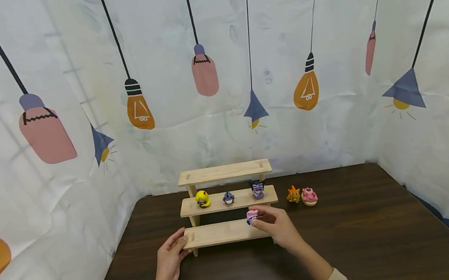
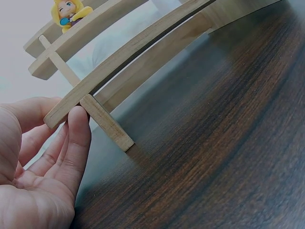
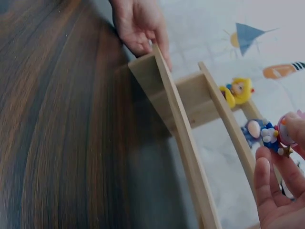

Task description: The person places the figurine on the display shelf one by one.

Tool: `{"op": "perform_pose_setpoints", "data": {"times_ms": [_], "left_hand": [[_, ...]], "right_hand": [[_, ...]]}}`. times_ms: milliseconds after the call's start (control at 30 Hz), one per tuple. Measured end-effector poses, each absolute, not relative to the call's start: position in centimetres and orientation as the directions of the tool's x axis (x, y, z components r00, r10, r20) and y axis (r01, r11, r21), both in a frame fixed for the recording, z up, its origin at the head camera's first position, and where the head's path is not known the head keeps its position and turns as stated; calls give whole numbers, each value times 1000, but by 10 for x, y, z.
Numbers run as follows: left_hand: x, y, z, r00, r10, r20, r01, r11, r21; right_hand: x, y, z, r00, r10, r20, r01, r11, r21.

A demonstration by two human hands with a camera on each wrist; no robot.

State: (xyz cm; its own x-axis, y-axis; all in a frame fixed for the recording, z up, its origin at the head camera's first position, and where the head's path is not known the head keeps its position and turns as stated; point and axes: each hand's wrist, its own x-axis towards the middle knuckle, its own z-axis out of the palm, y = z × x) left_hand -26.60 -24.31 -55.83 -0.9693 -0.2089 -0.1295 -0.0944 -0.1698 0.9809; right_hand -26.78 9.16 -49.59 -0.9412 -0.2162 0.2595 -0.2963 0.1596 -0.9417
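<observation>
A three-tier wooden stand [image 1: 226, 232] is on the dark table. My left hand [image 1: 170, 256] grips the left end of its lowest shelf, thumb and fingers around the board [image 2: 71, 102]. Over the right part of that shelf, my right hand [image 1: 279, 227] pinches a small pink-and-blue figurine [image 1: 252, 216]; whether the figurine touches the board I cannot tell. On the middle shelf stand a yellow-haired figurine [image 1: 202, 199] at left, a small blue-grey figurine [image 1: 228, 197] in the centre and a purple-and-black figurine [image 1: 258, 189] at right. The top shelf [image 1: 224, 172] is bare.
Right of the stand, an orange figurine [image 1: 293, 194] and a pink figurine [image 1: 309, 196] sit side by side on the table [image 1: 354, 237]. Pale cloth walls [image 1: 224, 135] printed with hanging lamps enclose the table at the back and sides.
</observation>
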Motion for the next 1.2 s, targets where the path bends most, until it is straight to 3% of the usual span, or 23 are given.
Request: {"op": "perform_pose_setpoints", "data": {"times_ms": [400, 833, 1200], "left_hand": [[-266, -243, -559, -970, -207, -125, -90, -174, 981], [-267, -243, -560, -971, -204, -122, -85, -181, 980], [-267, -244, -558, -971, -202, -131, -93, -187, 978]], "right_hand": [[-274, 46, -500, -928, -270, 255, -315, 210, -926], [-281, 16, -517, -917, -302, 261, -316, 150, -937], [-288, -5, -520, -922, -302, 241, -310, 208, -928]]}}
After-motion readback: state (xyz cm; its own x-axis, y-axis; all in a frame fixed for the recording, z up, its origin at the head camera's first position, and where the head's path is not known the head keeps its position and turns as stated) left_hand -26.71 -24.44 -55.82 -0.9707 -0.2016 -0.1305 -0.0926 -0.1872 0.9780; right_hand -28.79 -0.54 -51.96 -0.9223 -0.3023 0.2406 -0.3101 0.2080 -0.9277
